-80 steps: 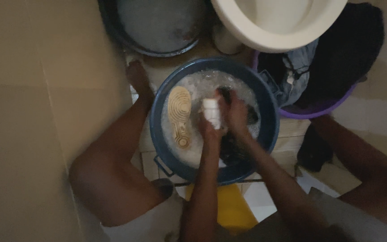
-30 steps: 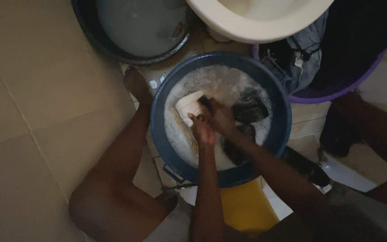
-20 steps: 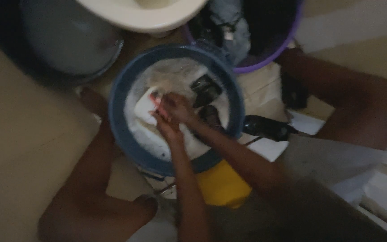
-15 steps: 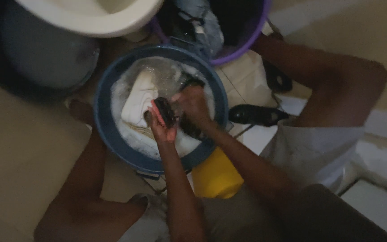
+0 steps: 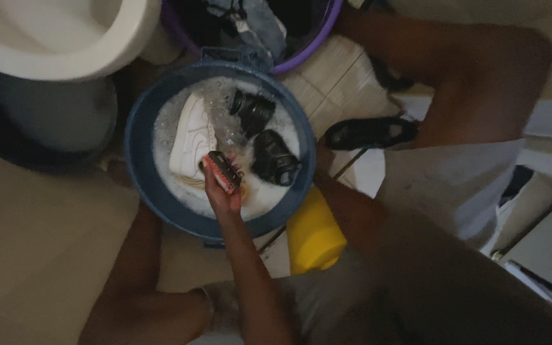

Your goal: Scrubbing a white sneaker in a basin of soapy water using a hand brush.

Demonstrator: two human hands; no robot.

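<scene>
Over the blue basin (image 5: 137, 167), which is full of soapy water, my left hand (image 5: 223, 191) holds a scrub brush (image 5: 223, 171) with a reddish body and dark bristles; my fingers are curled and pressed around its lower end, so the brush stands a little tilted above the foam near the middle of the basin. Just beside the brush, toward the left wall of the basin, a white sneaker (image 5: 193, 142) lies in the suds on its side, and the brush is close to its heel end but I cannot tell if they touch. On the other side of the brush, toward the right wall of the basin, two dark shoes (image 5: 275, 158) lie partly in the water, one behind the other. My right hand (image 5: 322, 156) is at the right rim of the basin, outside the water, and its fingers are in shadow, so I cannot tell if they are spread or closed. Just beyond the near rim of the basin a yellow container (image 5: 314, 236) stands on the floor. Behind the far rim is a purple tub (image 5: 317, 35) with clothes in it, and to the far left of the basin is a white toilet bowl (image 5: 65, 45)
</scene>
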